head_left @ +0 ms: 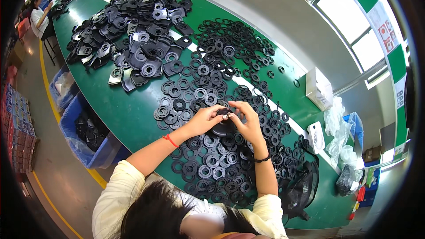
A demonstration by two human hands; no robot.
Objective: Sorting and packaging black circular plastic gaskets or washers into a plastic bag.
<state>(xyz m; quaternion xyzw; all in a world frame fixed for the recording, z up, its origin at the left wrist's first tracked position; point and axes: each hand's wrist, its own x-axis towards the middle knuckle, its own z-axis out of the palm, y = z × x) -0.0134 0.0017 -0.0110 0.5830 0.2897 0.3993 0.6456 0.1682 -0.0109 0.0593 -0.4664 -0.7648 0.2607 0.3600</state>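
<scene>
Close together above the green table (138,106), my two hands grip one black round part with a ring (222,128). My left hand (205,120), with a red cord at its wrist, pinches it from the left. From the right, my right hand (249,125) presses its thumb on the part, with the forefinger curled over the top. My fingers cover much of it, so its exact shape is hard to make out. Flat black rings (212,161) lie in overlapping piles below and around both hands.
Black plates with round holes (144,53) are heaped at the far left. Thinner black rings (234,40) lie beyond my hands. A white box (318,89), a small white fan (316,137) and a black mesh bag (301,190) are on the right. Blue bins (84,128) stand left; a person (40,20) sits far left.
</scene>
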